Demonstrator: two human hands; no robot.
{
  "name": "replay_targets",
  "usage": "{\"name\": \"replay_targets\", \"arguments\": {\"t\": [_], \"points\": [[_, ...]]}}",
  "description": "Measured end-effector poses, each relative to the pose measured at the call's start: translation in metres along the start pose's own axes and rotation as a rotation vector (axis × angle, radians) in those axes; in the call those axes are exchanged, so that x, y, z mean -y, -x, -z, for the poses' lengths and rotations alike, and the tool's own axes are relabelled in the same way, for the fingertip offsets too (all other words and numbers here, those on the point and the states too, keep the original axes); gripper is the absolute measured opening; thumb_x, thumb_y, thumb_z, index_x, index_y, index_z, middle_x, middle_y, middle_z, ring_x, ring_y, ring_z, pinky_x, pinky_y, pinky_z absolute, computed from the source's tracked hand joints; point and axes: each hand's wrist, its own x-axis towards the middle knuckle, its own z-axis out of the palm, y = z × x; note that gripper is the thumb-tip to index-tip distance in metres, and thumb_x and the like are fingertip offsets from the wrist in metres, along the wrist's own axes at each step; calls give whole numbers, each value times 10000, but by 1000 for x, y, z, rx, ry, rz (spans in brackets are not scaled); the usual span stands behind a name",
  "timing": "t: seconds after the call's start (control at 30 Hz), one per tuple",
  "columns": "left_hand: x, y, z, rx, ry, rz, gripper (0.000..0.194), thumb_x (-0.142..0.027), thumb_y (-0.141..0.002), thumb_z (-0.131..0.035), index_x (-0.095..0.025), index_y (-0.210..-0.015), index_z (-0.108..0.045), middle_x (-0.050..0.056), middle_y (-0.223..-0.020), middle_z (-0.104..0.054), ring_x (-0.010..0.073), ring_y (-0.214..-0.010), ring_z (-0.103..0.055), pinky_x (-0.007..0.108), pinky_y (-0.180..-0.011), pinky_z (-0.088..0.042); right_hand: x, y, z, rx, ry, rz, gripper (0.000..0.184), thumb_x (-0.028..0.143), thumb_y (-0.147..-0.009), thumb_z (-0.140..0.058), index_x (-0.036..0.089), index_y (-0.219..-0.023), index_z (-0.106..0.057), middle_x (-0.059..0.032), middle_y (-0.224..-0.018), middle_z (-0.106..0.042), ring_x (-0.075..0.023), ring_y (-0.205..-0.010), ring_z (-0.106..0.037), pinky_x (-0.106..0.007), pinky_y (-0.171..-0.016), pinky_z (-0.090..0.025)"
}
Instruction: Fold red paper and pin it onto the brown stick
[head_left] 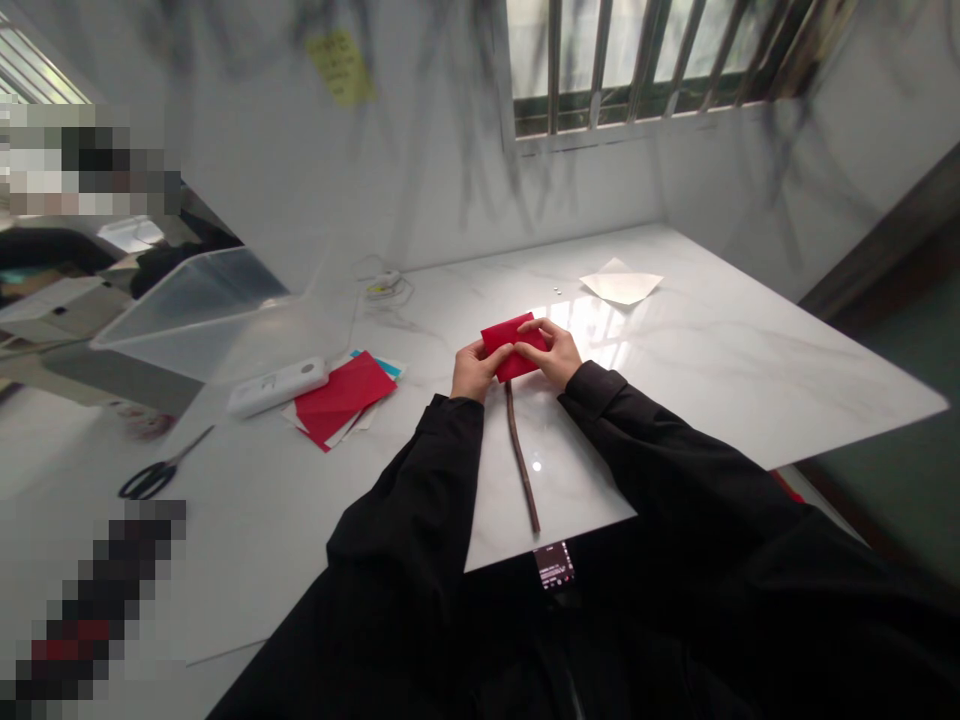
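A piece of red paper, which looks folded, is held between my two hands above the white marbled table. My left hand pinches its left side, thumb on the near face. On the right side, my right hand grips it, the thumbs nearly meeting at the middle. The fingers behind the paper are partly hidden. Below the paper a thin brown stick lies on the table, pointing toward me; its far end reaches up near the paper's lower edge.
Left of my hands lie red sheets over other paper, a white power strip and black scissors. A clear plastic bin stands farther left. A cream sheet lies at the back right. A lit phone is near my lap.
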Motion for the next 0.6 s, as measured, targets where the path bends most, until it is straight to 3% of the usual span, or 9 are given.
{"name": "replay_targets", "arguments": {"t": [0.17,0.37,0.43,0.6], "points": [[3,-3,1,0,-15,6,611,-471,-534,-1000,-112,-989,-806,92,-877,-810,299,-941,-769,429,-896,-634,1,0,0,10,-42,-4,547,562,-729,-860,240,-1103,-624,-59,-1012,-778,-239,-915,-761,-395,-859,-638],[3,-3,1,8,-20,21,630,-504,-527,-999,-114,-979,-798,102,-892,-810,298,-927,-773,429,-874,-641,5,4,-1,7,-127,-37,965,573,-702,-901,271,-1500,-452,-62,-1027,-786,-263,-919,-759,-428,-865,-638],[3,-3,2,9,-27,20,632,-510,-530,-996,-117,-984,-798,103,-902,-811,297,-929,-773,429,-872,-641,2,3,-1,-6,-124,-48,930,573,-692,-907,261,-1465,-493,-77,-1063,-783,-265,-948,-755,-433,-890,-633],[4,-4,2,-3,-26,13,631,-494,-525,-999,-111,-983,-794,98,-890,-808,282,-884,-772,430,-873,-635,-3,-1,0,-34,-51,-24,624,572,-695,-897,205,-1148,-676,-92,-1067,-781,-257,-953,-744,-431,-926,-611]]}}
